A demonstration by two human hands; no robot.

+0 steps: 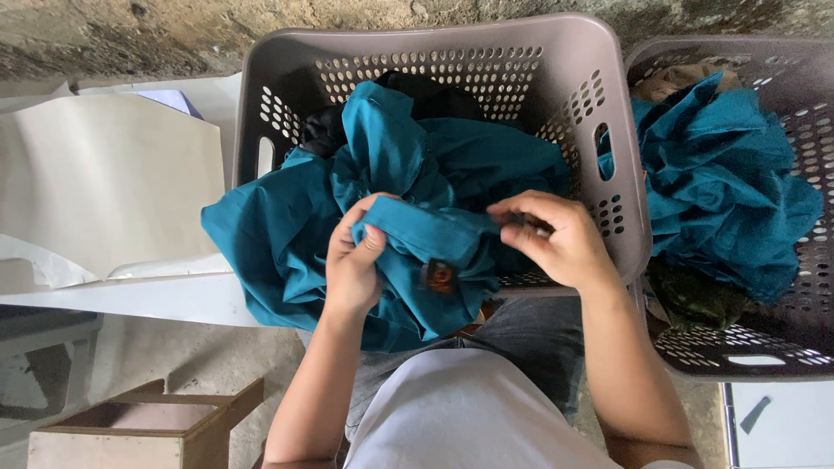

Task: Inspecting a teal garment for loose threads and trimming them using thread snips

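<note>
Rough concrete floor and a stained wall behind; two grey perforated baskets side by side, seen from above.

Nearest: person's lap, grey shorts (530, 334) and pale shirt (460, 417). Wooden crate (148, 426) low left on the floor.

Left hand (354, 260): fingers closed on a fold of the teal garment (287, 234), thumb pressed on top of the cloth. Right hand (556, 239): fingers pinched together on the same garment's edge, at the near rim of the middle basket (434, 43). A small dark patch with orange (440, 276) shows on the stretch between the hands.

Garment sits half in that basket, half spilled over its near and left rim toward the lap. Dark cloth (426, 91) lies under it at the back.

Right basket (782, 347): more teal cloth (730, 191) heaped, olive piece (695, 300) below it, tan piece at the top.

Left: white sheets (104, 182) spread flat.

Step, by my reading: sorting out one garment from the heap, finding an edge or seam. Next move would call for lifting it free of the pile and spreading it between both hands.
</note>
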